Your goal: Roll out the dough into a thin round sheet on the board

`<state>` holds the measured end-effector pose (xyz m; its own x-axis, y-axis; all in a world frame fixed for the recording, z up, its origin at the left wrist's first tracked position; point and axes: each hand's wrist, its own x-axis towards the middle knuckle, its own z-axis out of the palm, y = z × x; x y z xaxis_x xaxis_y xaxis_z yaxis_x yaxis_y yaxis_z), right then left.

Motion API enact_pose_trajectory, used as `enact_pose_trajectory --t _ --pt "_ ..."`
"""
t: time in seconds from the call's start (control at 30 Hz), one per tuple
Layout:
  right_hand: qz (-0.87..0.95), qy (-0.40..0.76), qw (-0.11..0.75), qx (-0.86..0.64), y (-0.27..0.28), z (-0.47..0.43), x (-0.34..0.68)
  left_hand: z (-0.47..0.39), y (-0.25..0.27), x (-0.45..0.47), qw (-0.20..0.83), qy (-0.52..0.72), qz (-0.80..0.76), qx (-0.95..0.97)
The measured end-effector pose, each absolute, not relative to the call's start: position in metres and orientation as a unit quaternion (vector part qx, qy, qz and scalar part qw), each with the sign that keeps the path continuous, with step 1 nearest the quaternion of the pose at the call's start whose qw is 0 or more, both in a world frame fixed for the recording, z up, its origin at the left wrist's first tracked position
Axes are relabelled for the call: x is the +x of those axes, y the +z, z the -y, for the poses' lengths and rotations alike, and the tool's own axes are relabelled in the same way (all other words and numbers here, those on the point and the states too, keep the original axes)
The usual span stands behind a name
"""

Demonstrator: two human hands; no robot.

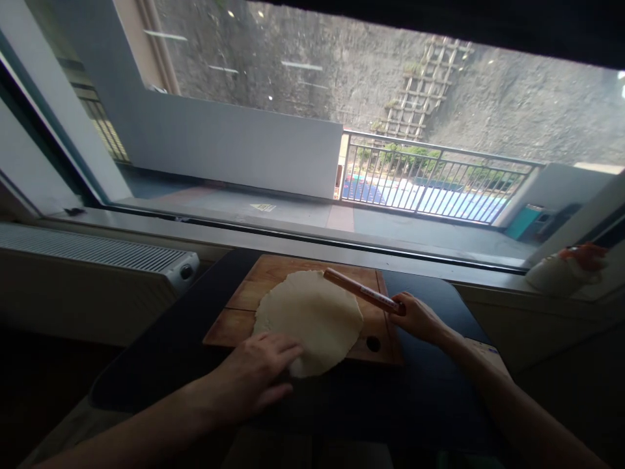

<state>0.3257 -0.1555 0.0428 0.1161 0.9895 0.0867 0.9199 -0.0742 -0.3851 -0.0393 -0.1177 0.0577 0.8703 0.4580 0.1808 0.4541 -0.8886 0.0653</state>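
A thin, roughly round sheet of dough [312, 319] lies on a wooden cutting board [239, 322], its near edge hanging past the board. My left hand [261, 368] rests at the dough's near left edge, fingers stretched over it and thumb apart. In my right hand [417, 316] is one end of a brown wooden rolling pin [361, 290] with printed lettering. The pin points up and left, its far tip over the dough's back edge. Whether the pin touches the dough I cannot tell.
The board sits on a dark table [430, 391] against a window sill [312, 242]. A white radiator [97, 254] stands to the left. A pale rounded pot [561, 273] is on the sill at right. A small pale item [483, 355] lies by my right forearm.
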Motion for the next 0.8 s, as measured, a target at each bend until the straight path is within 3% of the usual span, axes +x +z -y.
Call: enact_pose_trajectory --t 0.2,0.4,0.53,0.67,0.8 --pt "0.729 0.06 0.176 -0.659 0.041 0.168 0.273 0.073 0.077 0.005 0.004 0.228 -0.349 0.909" --pt "0.727 -0.017 0.2 -0.656 0.033 0.169 0.246 0.072 0.028 0.059 -0.013 0.15 -0.319 0.936" --pt "0.683 -0.079 0.178 -0.704 0.028 0.126 0.251 0.037 0.021 0.082 -0.014 0.14 -0.354 0.924" --pt "0.619 -0.034 0.164 -0.767 0.036 0.059 0.269 -0.012 0.034 0.113 0.03 0.085 -0.438 0.894" --pt "0.649 -0.016 0.148 -0.746 0.031 0.083 0.268 0.009 0.034 0.1 0.031 0.074 -0.404 0.911"
